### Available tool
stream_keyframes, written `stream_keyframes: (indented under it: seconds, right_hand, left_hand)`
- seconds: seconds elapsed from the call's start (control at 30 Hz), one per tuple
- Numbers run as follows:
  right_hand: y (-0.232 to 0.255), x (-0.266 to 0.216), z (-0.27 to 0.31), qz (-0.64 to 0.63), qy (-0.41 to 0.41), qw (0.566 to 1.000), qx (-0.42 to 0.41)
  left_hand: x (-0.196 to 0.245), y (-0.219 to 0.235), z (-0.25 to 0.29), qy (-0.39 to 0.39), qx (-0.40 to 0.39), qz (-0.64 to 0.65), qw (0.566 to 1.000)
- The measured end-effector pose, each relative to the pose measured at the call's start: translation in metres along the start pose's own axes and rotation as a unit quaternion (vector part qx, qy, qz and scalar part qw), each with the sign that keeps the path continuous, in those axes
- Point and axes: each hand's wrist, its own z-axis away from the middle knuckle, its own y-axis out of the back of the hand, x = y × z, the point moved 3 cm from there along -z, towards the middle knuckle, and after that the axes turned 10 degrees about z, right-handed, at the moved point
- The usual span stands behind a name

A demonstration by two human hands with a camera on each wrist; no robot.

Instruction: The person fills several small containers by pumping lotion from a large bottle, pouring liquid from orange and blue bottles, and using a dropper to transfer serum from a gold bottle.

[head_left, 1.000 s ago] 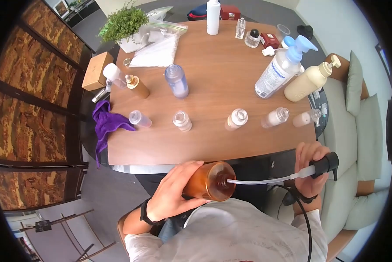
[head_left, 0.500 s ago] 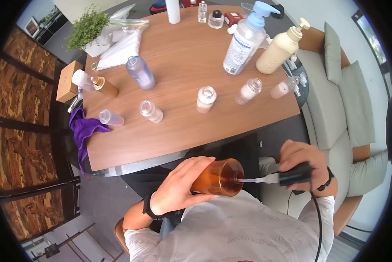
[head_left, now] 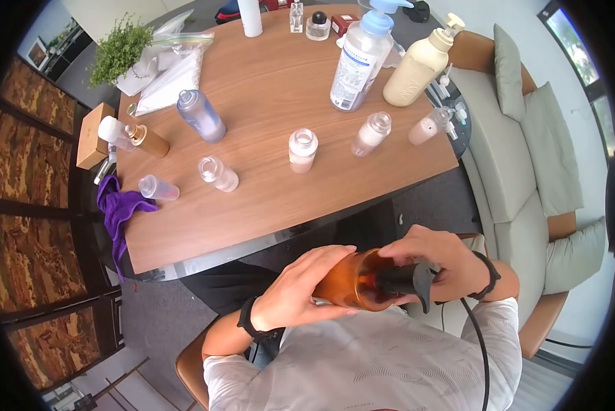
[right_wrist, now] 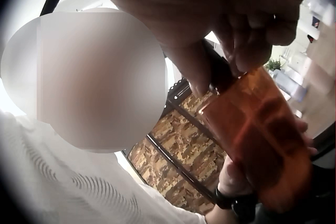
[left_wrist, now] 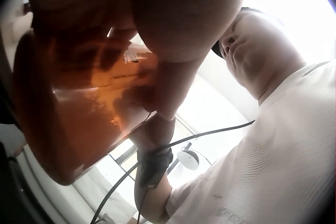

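Observation:
Just past the table's near edge, my left hand (head_left: 290,291) grips a transparent amber bottle (head_left: 344,282), tilted with its mouth to the right. My right hand (head_left: 448,257) holds a black pump head (head_left: 398,279) at that mouth, its spout angled down toward my body. The dip tube is hidden inside the bottle. In the right wrist view, thumb and fingers close around the dark pump (right_wrist: 218,69) right at the shoulder of the amber bottle (right_wrist: 257,134). The left wrist view shows the bottle's side (left_wrist: 94,124) close up.
Several small uncapped bottles, including a middle one (head_left: 302,152), stand along the table (head_left: 253,212). Behind them are a blue bottle (head_left: 201,118), a blue-topped pump bottle (head_left: 357,68) and a cream pump bottle (head_left: 417,68). A purple cloth (head_left: 119,209) hangs at the left edge.
My right hand has brought the pump leftward, its tube sliding into the amber bottle until the head meets the mouth. The left hand keeps its grip; the head view has turned right.

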Motion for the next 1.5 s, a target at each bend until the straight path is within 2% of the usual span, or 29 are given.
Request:
stream_keyframes:
  seconds: [0.07,0.13,0.17,0.2,0.27,0.37,0.4,0.47,0.5,0.6,0.7,0.8,0.9,0.93,1.03,1.13,1.23,1.33,1.43,1.5]
  right_hand:
    - [0.01,0.002,0.011,-0.035,-0.068,0.997,-0.014]
    - [0.016,0.015,0.032,-0.198,-0.082,0.975,0.062]
    - [0.017,0.023,0.041,-0.278,-0.088,0.951,0.1]
    - [0.016,0.028,0.046,-0.369,-0.06,0.917,0.141]
    - [0.011,0.042,0.055,-0.538,-0.002,0.814,0.218]
    - [0.006,0.066,0.081,-0.448,-0.17,0.876,0.055]
    - [0.014,0.066,0.089,-0.308,-0.262,0.915,-0.021]
    - [0.017,0.06,0.087,-0.109,-0.239,0.964,-0.04]
    - [0.018,0.057,0.085,-0.007,-0.222,0.974,-0.049]
    - [0.028,0.044,0.082,-0.016,-0.199,0.98,0.014]
    - [0.029,0.02,0.051,-0.029,-0.067,0.997,0.038]
    - [0.022,-0.002,0.01,-0.004,0.004,0.999,0.048]
    - [0.014,-0.004,-0.019,-0.025,0.044,0.999,-0.019]
    - [0.012,-0.004,-0.028,0.003,0.096,0.995,-0.012]
    - [0.007,0.0,-0.042,0.029,0.161,0.986,-0.04]
    - [0.003,0.003,-0.043,0.031,0.119,0.992,-0.04]
    - [0.005,-0.008,-0.05,0.098,0.081,0.992,-0.027]
    - [0.005,-0.011,-0.056,0.033,0.06,0.997,-0.027]
    - [0.005,0.001,-0.053,0.052,0.112,0.992,-0.038]
    - [0.0,0.005,-0.052,0.043,0.096,0.994,-0.02]
  left_hand:
    - [-0.001,0.0,0.0,0.001,0.003,0.009,1.0]
    - [-0.003,0.003,0.0,0.002,0.007,0.017,1.0]
    - [-0.004,0.004,0.0,0.008,0.01,0.022,1.0]
    - [-0.005,0.005,0.001,0.015,0.012,0.029,0.999]
    - [-0.007,0.007,0.002,0.017,0.015,0.031,0.999]
    - [-0.009,0.012,0.003,0.011,0.013,0.019,1.0]
    - [-0.01,0.013,0.005,0.015,0.012,0.016,1.0]
    - [-0.011,0.013,0.006,0.022,0.011,0.016,1.0]
    - [-0.012,0.014,0.006,0.023,0.011,0.018,1.0]
    - [-0.015,0.015,0.005,0.022,0.012,0.023,0.999]
    - [-0.014,0.014,0.004,0.03,0.01,0.024,0.999]
    - [-0.011,0.015,0.003,0.029,0.015,0.02,0.999]
    - [-0.007,0.016,0.005,0.026,0.019,0.016,0.999]
    - [-0.006,0.017,0.006,0.025,0.021,0.016,0.999]
    - [-0.005,0.019,0.009,0.002,0.034,0.003,0.999]
    - [-0.003,0.021,0.012,0.0,0.04,-0.006,0.999]
    - [-0.005,0.023,0.011,-0.004,0.044,-0.004,0.999]
    - [-0.004,0.024,0.011,0.003,0.055,0.012,0.998]
    - [-0.003,0.027,0.011,-0.001,0.063,0.009,0.998]
    - [-0.004,0.027,0.011,0.003,0.063,0.015,0.998]
